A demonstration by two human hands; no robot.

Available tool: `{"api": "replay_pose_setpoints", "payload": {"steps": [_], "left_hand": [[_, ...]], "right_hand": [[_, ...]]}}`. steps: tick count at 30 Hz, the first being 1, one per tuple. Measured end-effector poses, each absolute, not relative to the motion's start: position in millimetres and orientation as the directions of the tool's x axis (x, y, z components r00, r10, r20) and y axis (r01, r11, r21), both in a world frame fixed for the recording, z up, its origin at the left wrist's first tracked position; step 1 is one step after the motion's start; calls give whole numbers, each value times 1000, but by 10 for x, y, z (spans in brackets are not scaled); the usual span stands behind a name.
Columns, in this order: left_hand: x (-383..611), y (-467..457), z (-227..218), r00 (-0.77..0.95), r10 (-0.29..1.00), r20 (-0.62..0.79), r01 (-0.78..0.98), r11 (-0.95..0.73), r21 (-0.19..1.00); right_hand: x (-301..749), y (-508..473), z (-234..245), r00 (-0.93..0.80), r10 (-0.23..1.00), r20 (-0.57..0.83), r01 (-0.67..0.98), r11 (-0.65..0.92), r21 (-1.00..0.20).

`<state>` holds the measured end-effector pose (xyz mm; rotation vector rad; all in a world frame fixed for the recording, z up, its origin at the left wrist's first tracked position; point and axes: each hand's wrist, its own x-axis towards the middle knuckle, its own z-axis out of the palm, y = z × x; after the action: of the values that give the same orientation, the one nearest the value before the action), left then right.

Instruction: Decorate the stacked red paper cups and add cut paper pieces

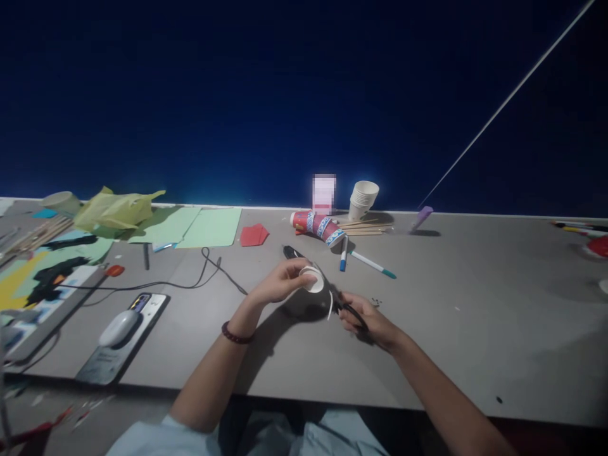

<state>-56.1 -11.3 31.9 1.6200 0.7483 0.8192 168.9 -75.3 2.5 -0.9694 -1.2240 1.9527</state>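
My left hand is closed around a small white paper cup, held on its side above the grey table. My right hand grips black-handled scissors whose blades meet the cup's rim. A thin white strip of paper hangs down from the cup between the two hands. A dark beaded bracelet circles my left wrist.
Behind the hands lie a stack of red patterned cups, a stack of white cups, wooden sticks and two markers. Green paper, red paper, a black cable and a phone sit to the left.
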Motion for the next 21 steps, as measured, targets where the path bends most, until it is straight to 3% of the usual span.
{"api": "replay_pose_setpoints", "payload": {"steps": [15, 21], "left_hand": [[-454, -146, 293, 492, 827, 272, 4, -315, 949], [-446, -138, 247, 453, 867, 209, -4, -232, 973]], "right_hand": [[1645, -764, -27, -522, 831, -191, -219, -347, -912], [1655, -736, -16, -473, 856, -209, -148, -311, -939]]}}
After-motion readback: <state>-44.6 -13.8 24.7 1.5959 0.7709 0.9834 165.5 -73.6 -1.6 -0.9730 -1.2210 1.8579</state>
